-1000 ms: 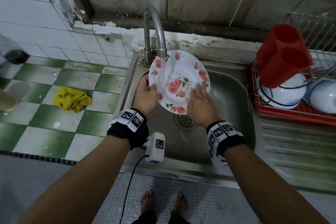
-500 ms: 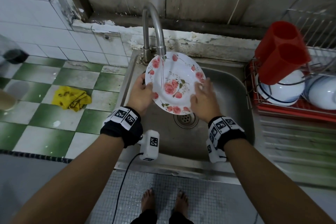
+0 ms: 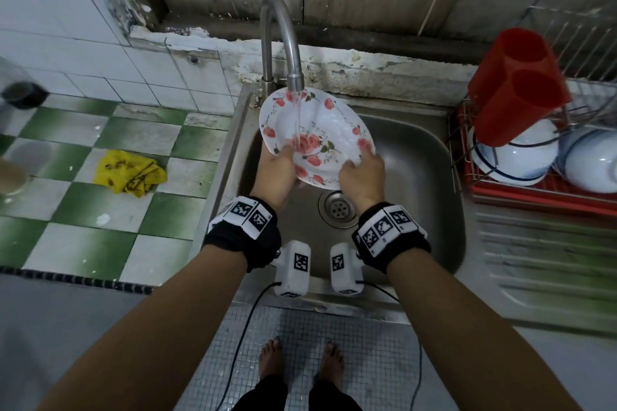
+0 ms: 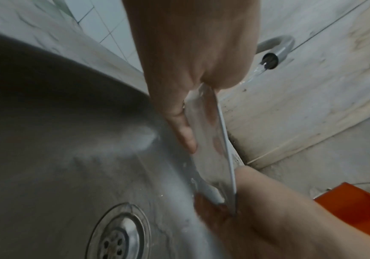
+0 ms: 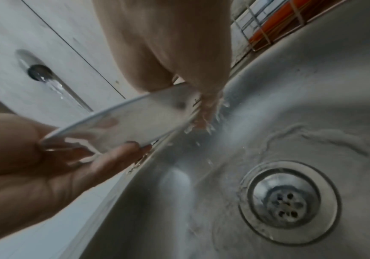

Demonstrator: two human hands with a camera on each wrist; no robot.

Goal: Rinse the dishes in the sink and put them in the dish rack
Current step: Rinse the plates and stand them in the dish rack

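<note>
Glossy ceramic plate, brushed steel sink, yellow cloth.

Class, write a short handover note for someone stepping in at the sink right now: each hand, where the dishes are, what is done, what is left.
Left hand: grips the floral plate at its lower left edge, thumb on the face.
Right hand: grips the plate's lower right rim.
Plate: tilted over the sink, under the running faucet; water strikes its face.
Done: two white bowls sit upside down in the dish rack, beside a red utensil holder.
Left: finish rinsing the plate, then set it in the rack. No other dishes show in the sink.
</note>
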